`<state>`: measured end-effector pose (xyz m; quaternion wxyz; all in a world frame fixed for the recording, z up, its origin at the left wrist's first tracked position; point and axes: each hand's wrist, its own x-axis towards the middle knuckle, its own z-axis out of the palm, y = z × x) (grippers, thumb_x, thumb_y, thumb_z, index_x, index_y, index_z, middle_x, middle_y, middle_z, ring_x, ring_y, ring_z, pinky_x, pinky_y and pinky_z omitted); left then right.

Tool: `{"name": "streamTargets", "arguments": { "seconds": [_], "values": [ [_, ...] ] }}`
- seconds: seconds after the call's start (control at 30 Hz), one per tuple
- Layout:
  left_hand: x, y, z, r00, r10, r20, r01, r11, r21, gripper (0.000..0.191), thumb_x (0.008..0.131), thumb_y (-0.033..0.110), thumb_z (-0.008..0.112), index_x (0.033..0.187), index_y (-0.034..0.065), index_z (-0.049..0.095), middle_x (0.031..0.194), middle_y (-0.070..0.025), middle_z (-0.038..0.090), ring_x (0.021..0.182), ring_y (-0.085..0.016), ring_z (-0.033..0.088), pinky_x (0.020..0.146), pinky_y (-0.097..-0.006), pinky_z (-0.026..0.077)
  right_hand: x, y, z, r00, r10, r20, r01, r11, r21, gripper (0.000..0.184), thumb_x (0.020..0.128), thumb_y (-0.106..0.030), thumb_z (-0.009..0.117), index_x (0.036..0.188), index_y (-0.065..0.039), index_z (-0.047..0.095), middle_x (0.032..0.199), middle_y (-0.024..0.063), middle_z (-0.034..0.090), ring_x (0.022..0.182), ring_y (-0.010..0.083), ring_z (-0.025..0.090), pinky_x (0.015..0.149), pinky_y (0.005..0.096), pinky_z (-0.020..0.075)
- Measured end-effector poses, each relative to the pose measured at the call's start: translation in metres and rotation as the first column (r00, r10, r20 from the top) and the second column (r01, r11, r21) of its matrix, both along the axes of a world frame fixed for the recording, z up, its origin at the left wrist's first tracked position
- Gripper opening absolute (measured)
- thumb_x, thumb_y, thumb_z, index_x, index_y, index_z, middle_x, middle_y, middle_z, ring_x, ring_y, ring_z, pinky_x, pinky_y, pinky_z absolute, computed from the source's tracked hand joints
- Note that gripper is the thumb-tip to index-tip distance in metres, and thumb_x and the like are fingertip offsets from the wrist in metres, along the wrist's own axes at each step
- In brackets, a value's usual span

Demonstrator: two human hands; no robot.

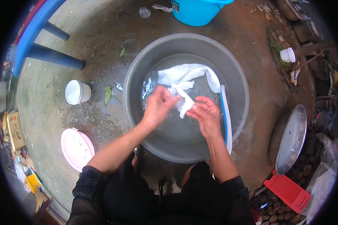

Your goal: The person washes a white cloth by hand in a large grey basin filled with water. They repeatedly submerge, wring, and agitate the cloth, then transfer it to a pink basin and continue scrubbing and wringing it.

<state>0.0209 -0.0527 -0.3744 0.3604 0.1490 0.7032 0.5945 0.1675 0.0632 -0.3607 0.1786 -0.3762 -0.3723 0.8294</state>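
Observation:
A large grey plastic basin with water in it stands on the ground before me. Over its water I hold a small wet white cloth, perhaps a sock. My right hand pinches its lower right end between thumb and fingers. My left hand, blurred, is at the cloth's left side; whether its fingers grip the fabric is unclear. Beyond the hands a larger white cloth lies in the basin. A white and blue strip, its material unclear, hangs over the basin's right near rim.
A blue bucket stands beyond the basin. At left are a white tub, a pink basin and blue furniture legs. To the right, a metal basin leans on its side near a red washboard.

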Motion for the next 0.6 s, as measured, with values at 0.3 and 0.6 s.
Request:
{"name": "streamTargets", "arguments": {
  "seconds": [0.3, 0.6],
  "values": [
    [0.018, -0.002, 0.012, 0.869, -0.373, -0.325, 0.367, 0.926, -0.083, 0.019, 0.086, 0.01, 0.07, 0.101, -0.0011, 0.063, 0.091, -0.0085, 0.07, 0.085, -0.018, 0.068, 0.072, -0.0334, 0.054, -0.001, 0.002, -0.01, 0.999, -0.039, -0.037, 0.04, 0.999, 0.03, 0.021, 0.085, 0.003, 0.066, 0.103, -0.002, 0.056, 0.093, 0.0103, 0.067, 0.082, 0.0177, 0.068, 0.073, 0.0327, 0.0616],
    [0.009, -0.001, 0.007, 0.967, -0.243, 0.079, 0.241, 0.97, 0.028, 0.014, 0.095, 0.013, 0.062, 0.099, 0.0002, 0.065, 0.08, -0.0009, 0.067, 0.075, -0.006, 0.059, 0.068, -0.0231, 0.048, -0.01, -0.006, 0.001, 1.0, 0.01, 0.028, -0.018, 0.948, 0.319, 0.022, 0.084, -0.003, 0.068, 0.103, -0.003, 0.055, 0.094, 0.0056, 0.064, 0.085, 0.0115, 0.063, 0.078, 0.0255, 0.052]
  ]
}}
